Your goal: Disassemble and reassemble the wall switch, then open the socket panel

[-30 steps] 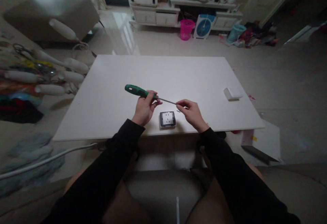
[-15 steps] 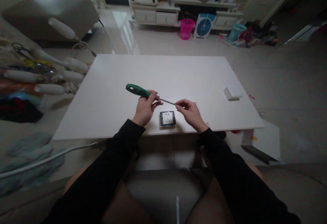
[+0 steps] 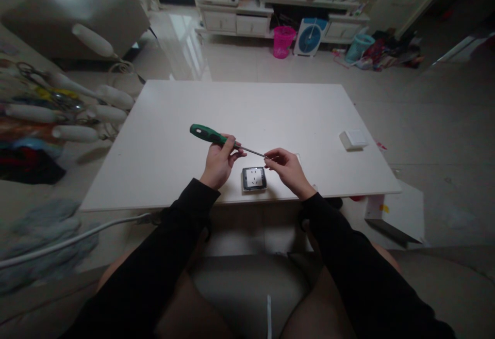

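Observation:
A screwdriver (image 3: 208, 133) with a green and black handle and a thin metal shaft is in my left hand (image 3: 220, 161). My left fingers are closed around the front of its handle, over the table. Its shaft points right and slightly down to my right hand (image 3: 286, 170), whose thumb and fingers pinch together at the tip. Whether a small part sits between those fingertips is hidden. Below and between my hands, a wall socket (image 3: 254, 178) with a white face and dark frame lies face up near the table's front edge.
The white table (image 3: 185, 107) spans the view before me. A white square box or switch (image 3: 353, 140) lies at its right side. Under the right front corner stands a white panel (image 3: 404, 212). A white lamp-like fixture (image 3: 75, 132) is at the left.

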The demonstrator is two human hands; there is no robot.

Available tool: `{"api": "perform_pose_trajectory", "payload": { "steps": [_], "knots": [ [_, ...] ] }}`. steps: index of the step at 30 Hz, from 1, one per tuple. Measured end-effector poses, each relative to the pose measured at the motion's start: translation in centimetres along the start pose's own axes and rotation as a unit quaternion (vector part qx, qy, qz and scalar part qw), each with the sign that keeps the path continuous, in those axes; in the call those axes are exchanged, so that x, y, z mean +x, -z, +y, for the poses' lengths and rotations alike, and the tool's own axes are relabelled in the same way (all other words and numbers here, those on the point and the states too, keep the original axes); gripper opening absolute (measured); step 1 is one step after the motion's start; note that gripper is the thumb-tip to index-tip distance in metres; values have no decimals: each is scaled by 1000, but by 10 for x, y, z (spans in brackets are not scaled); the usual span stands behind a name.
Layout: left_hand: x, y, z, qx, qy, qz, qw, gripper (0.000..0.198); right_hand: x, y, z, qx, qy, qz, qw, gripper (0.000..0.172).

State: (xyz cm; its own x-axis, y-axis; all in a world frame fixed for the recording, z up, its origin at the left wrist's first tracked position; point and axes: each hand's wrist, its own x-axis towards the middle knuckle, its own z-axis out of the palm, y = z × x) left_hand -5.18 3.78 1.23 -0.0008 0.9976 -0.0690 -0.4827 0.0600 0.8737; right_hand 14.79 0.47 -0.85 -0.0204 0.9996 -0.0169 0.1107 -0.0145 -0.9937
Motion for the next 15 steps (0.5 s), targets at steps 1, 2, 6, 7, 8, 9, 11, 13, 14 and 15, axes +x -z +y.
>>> {"api": "perform_pose_trajectory", "payload": {
  "steps": [1,2,6,7,8,9,11,13,14,15],
  "knots": [
    [0,0,0,-1,-1,0,1000,31,0,0,0,3,-1,-2,1000,19],
    [0,0,0,-1,-1,0,1000,31,0,0,0,3,-1,-4,1000,19],
    [0,0,2,13,1,0,1000,31,0,1,2,-35,4,-12,999,20],
    [1,0,2,18,0,-1,1000,31,-1,2,3,-54,4,-16,998,21],
    [1,0,3,22,-3,-3,1000,30,-1,4,4,-79,3,-20,997,23],
    [1,0,3,27,-8,-7,1000,30,-1,6,6,-111,4,-25,994,27],
    [1,1,4,42,-20,-20,999,29,-1,9,12,-186,19,-39,982,37],
    [0,3,4,59,-32,-37,997,29,-1,13,19,-244,33,-60,967,48],
    [-1,3,4,69,-38,-48,996,28,0,15,23,-270,41,-73,959,55],
    [-2,4,3,79,-44,-59,994,28,0,16,27,-294,50,-88,951,63]
  ]
}}
